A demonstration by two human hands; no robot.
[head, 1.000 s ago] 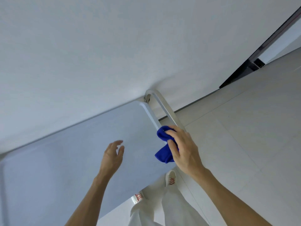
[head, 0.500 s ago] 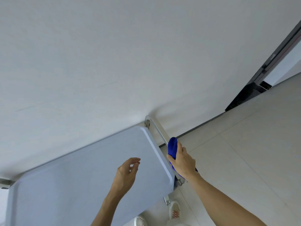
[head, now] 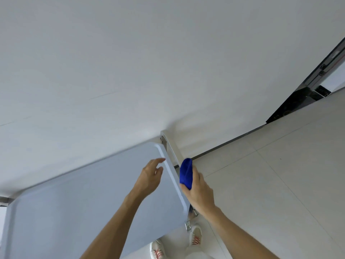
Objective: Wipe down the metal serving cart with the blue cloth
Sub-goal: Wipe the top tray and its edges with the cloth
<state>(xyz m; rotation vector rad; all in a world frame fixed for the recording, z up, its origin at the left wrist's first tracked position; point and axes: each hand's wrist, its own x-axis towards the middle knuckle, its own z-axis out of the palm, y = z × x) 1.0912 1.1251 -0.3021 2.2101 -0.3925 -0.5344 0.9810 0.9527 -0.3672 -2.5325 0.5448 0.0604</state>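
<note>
The metal serving cart (head: 78,199) stands against a white wall, its flat top filling the lower left. A metal handle bar (head: 172,146) runs along the cart's right end. My right hand (head: 199,191) grips the blue cloth (head: 185,173) wrapped round that bar, near its middle. My left hand (head: 151,176) hovers over the top's right edge with fingers loosely spread, holding nothing. The part of the bar under the cloth and hand is hidden.
A white wall (head: 149,62) rises right behind the cart. Pale floor tiles (head: 270,174) spread to the right. A dark door frame (head: 306,94) stands at the far right. My white shoes (head: 195,238) are on the floor beside the cart's near corner.
My right hand has slid the cloth along the handle bar toward the wall. The left hand moved right toward the top's edge. The view tilted up, showing more wall.
</note>
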